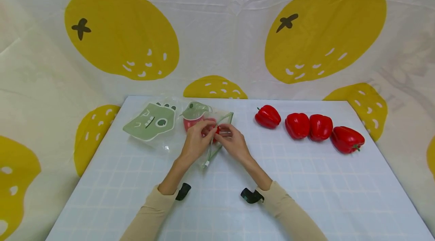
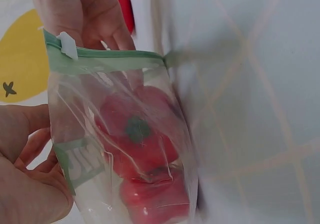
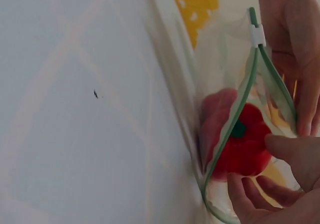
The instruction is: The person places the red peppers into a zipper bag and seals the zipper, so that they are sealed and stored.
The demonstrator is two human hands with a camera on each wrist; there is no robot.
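Left hand [image 1: 196,139] and right hand [image 1: 233,142] meet near the middle of the table [image 1: 306,195], forearms in beige sleeves converging from the near edge, wrists raised slightly and fingers curled inward. Both hands pinch the clear zip bag [image 1: 217,135] at its green-trimmed mouth: the left grasps one lip, the right the opposite lip, so that the opening is spread between them. The bag lies on the table just beyond the hands, and a white slider [image 2: 67,45] sits at one end of its green zip track. Inside the bag a red bell pepper [image 2: 137,139] with its green stem end facing the opening is visible through the plastic; the right wrist view shows the same pepper just within the parted lips. A second bag with a green printed face [image 1: 151,122] lies flat to the left, touching or overlapping the first. Four red peppers [image 1: 309,127] stand in a row to the right, well apart from the hands.
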